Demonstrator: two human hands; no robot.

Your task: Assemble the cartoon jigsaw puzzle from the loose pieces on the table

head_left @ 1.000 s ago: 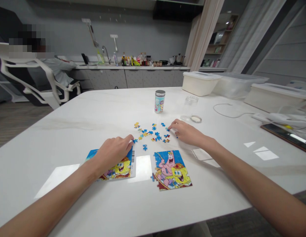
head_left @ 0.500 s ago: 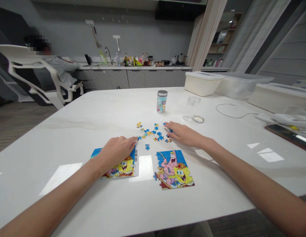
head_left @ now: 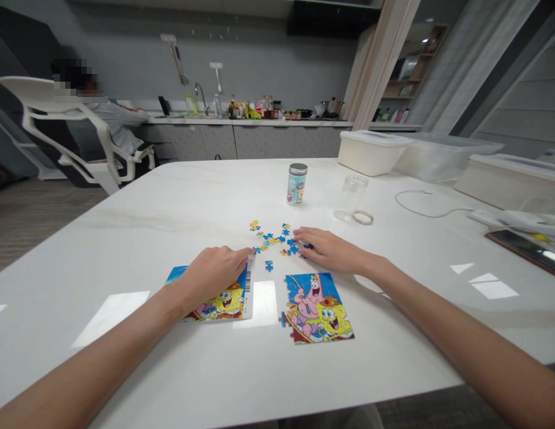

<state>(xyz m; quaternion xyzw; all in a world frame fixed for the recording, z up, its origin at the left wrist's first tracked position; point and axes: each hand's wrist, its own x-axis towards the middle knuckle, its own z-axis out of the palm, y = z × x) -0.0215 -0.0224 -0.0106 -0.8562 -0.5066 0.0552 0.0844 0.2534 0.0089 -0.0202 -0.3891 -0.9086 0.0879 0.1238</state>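
Several loose jigsaw pieces (head_left: 272, 240) in blue and yellow lie scattered on the white table. My left hand (head_left: 217, 271) rests over a printed picture card (head_left: 232, 301) and partly hides it. Its index finger stretches out to a small blue piece, while the other fingers are curled under. My right hand (head_left: 326, 247) is open, fingers spread low over the pieces on the right, covering some of them. Nearer to me lies a joined section of jigsaw puzzle (head_left: 319, 307) with a pink starfish and a yellow sponge figure. One single piece (head_left: 269, 266) lies apart between my hands.
A printed tin with a silver lid (head_left: 297, 185) stands behind the pieces. Right of it are a clear jar (head_left: 351, 196) and a ring-shaped lid (head_left: 362, 217). Storage boxes (head_left: 373, 152), a cable (head_left: 420, 208) and a phone (head_left: 527, 250) occupy the right side. A person sits at the far left.
My right hand has slid left and slightly toward me over the pieces. My left hand stays nearly in place, its finger at the blue piece. The view has shifted slightly.
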